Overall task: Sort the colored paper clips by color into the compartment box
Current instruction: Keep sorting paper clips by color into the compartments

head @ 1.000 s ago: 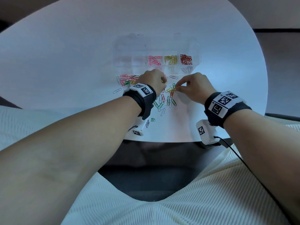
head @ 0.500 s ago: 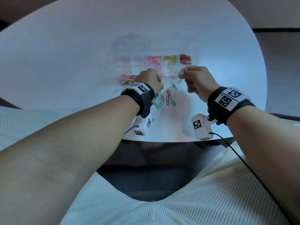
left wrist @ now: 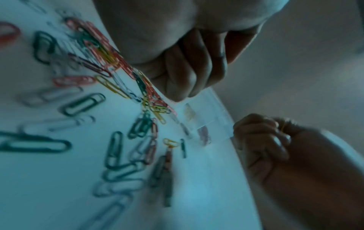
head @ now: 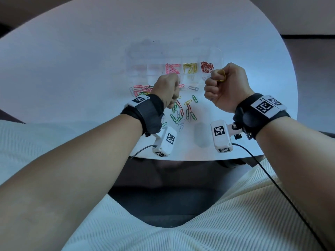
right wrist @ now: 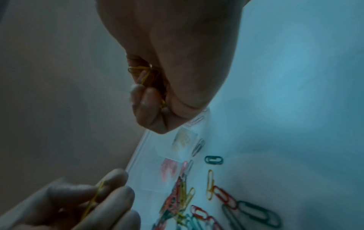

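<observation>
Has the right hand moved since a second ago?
Yes. The right hand, gripping yellow clips, has risen off the loose pile and travelled away from the person toward the compartment box, now near its red compartment.

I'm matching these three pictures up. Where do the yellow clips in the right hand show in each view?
Head: yellow clips poke from the right hand, right of centre, near the clear box.
Left wrist: a yellow glint in the fist, lower right.
Right wrist: upper centre, in curled fingers.
Shared landmark: the clear box.
</observation>
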Action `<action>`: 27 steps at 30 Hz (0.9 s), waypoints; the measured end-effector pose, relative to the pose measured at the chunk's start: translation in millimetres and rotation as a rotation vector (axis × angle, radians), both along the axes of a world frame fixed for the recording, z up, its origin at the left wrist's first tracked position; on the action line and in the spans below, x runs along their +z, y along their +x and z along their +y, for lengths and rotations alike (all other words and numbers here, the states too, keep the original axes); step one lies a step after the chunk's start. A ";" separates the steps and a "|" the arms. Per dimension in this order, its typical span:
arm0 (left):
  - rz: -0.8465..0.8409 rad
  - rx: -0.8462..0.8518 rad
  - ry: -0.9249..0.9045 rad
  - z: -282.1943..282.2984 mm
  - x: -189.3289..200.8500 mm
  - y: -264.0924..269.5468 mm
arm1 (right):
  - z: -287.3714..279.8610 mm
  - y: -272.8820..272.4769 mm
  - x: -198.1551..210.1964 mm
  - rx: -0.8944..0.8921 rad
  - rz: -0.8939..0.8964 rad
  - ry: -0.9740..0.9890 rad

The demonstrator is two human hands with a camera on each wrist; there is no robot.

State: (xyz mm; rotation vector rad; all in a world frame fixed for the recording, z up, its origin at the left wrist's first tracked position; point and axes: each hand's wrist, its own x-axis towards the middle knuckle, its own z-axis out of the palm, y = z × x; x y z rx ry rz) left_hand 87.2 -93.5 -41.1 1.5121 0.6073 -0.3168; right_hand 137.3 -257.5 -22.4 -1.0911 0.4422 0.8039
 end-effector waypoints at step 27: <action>0.162 0.261 -0.135 -8.2 47.2 52.6 | 19.3 18.2 30.0 -0.180 -0.006 0.112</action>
